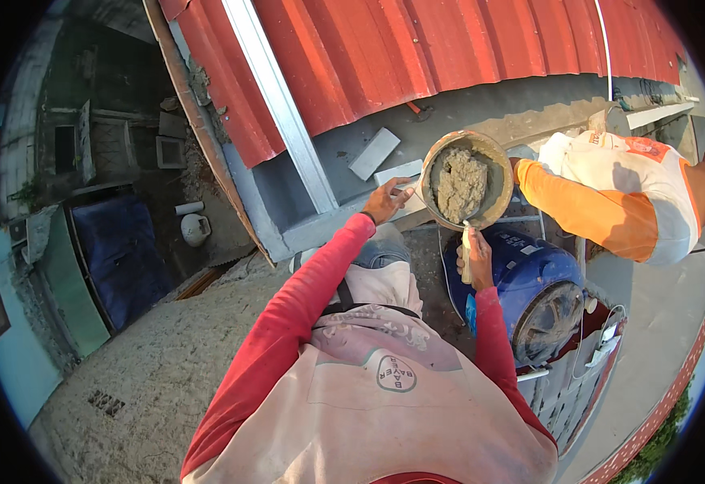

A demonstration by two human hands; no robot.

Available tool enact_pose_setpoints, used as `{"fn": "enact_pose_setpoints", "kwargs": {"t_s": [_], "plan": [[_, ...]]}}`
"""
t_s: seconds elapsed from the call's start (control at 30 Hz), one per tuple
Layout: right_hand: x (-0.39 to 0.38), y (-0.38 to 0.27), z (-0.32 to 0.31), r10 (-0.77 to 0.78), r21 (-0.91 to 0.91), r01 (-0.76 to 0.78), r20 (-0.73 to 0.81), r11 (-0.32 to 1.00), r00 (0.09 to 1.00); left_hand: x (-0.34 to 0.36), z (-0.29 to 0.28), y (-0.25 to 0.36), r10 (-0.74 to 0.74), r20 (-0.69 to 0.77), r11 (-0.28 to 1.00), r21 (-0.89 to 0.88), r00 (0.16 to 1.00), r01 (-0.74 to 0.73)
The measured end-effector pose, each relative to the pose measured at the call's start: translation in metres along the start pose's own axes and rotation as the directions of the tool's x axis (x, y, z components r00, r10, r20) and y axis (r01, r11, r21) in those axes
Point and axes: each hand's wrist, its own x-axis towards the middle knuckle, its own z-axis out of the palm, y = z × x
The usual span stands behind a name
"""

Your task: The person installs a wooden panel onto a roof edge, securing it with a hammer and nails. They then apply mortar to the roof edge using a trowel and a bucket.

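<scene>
Yard below: far left, a dark blue tarp [118, 250] lies over something low, with a pale round pot [195, 229] just beside it on the dirt.
Roof: red corrugated sheets [417, 48] slope across the top, ribbed and glossy, split by a grey metal strip [276, 93].
Ledge: a grey cement ledge [344, 153] runs under the roof, smooth, with a flat pale block [374, 153] lying on it.
Left hand [386, 200]: fingers spread open, tips touching the left rim of the bucket.
Bucket [497, 173]: round, crusted, tipped toward us, with a rough grey lump of mortar [459, 184] inside.
Right hand [477, 258]: fingers closed around a pale tool handle [467, 250], whose top meets the bucket's lower rim.
Drum [530, 282]: a blue plastic drum, lying on its side under the bucket.
Other person: an orange sleeve [582, 206] reaches to the bucket's right side.
</scene>
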Motion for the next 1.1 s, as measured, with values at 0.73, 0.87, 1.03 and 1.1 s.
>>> {"fn": "enact_pose_setpoints", "kwargs": {"t_s": [0.73, 0.87, 1.03, 1.1], "plan": [[-0.047, -0.054, 0.249, 0.097, -0.158, -0.03, 0.436, 0.987, 0.895, -0.115, -0.346, -0.232, -0.195, -0.652, 0.938, -0.343, 0.733, -0.056], [-0.007, -0.038, 0.372, -0.024, -0.202, 0.134, 0.469, 0.97, 0.883, -0.112, -0.34, -0.221, -0.099, -0.585, 0.85, -0.47, 0.805, -0.238], [0.038, -0.01, 0.519, -0.438, -0.365, 0.536, 0.32, 0.761, 0.84, -0.113, -0.338, -0.195, -0.073, -0.613, 0.786, -0.521, 0.787, -0.332], [0.024, -0.012, 0.558, -0.578, -0.453, 0.615, 0.236, 0.646, 0.781, -0.116, -0.339, -0.207, -0.048, -0.609, 0.805, -0.493, 0.792, -0.33]]}}
